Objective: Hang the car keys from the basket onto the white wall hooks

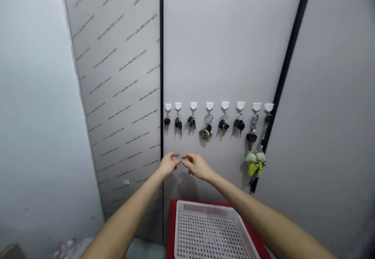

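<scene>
My left hand (169,163) and my right hand (197,166) are held up in front of the panel, fingertips almost meeting. Thumb and forefinger are apart on each hand, and I see nothing between them. Above hangs a row of key bunches on white hooks. Closest to my hands are a bunch with black heads (178,123) and another bunch of keys (191,121). Farther right is a key ring with a gold and green charm (205,134). At the right end, a bunch carries a yellow-green charm (255,169).
A white perforated plastic basket (178,227) stands below my hands on a red surface (171,231). Black vertical strips (161,75) edge the panel. The left panel (117,95) has printed film. Plastic bags (72,248) lie at lower left.
</scene>
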